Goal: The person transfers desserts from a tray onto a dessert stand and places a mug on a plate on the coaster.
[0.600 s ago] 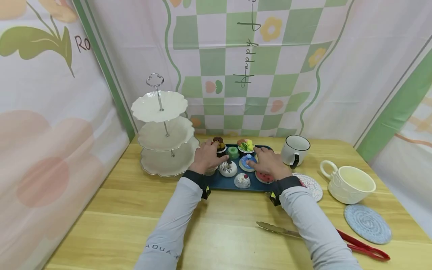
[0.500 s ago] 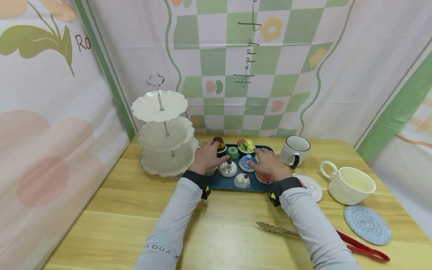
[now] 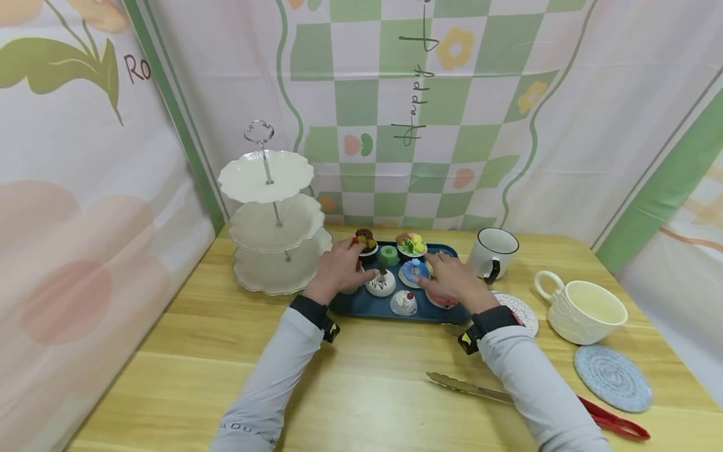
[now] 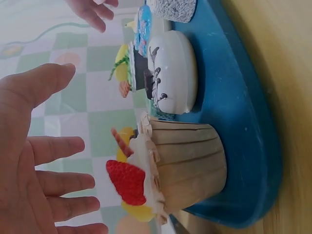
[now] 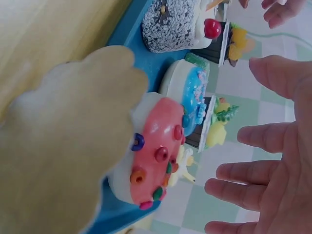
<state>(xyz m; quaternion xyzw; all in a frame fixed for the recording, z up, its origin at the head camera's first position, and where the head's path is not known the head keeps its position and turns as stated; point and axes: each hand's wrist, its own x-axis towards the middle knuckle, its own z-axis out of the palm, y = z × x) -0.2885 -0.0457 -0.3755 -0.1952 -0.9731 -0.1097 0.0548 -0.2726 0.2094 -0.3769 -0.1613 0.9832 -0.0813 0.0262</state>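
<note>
My left hand (image 3: 341, 270) hovers over the left end of a blue tray (image 3: 361, 307), fingers spread and nothing held. Below it, in the left wrist view, stands a toy cupcake (image 4: 187, 161) with a strawberry on top. A white doughnut (image 3: 380, 285) with dark drizzle lies beside it. My right hand (image 3: 454, 282) reaches over the tray's right end, its fingers apart and nothing held. Near it are a pink-red doughnut (image 5: 156, 151) and a blue-iced one (image 3: 414, 273). A small speckled cake (image 3: 403, 304) topped by a cherry sits at the front.
Left of the tray rises a white three-tier stand (image 3: 277, 223). At right are a white mug (image 3: 491, 248), a cream cup (image 3: 587, 312), a grey-blue coaster (image 3: 612, 378) and a pale coaster (image 3: 522, 311). Red-handled tongs (image 3: 615, 422) pass under the right forearm.
Both wrists have drawn slightly apart: the left wrist and forearm shift left, the right wrist a little right and nearer. The tray and its toy sweets stay about where they were.
</note>
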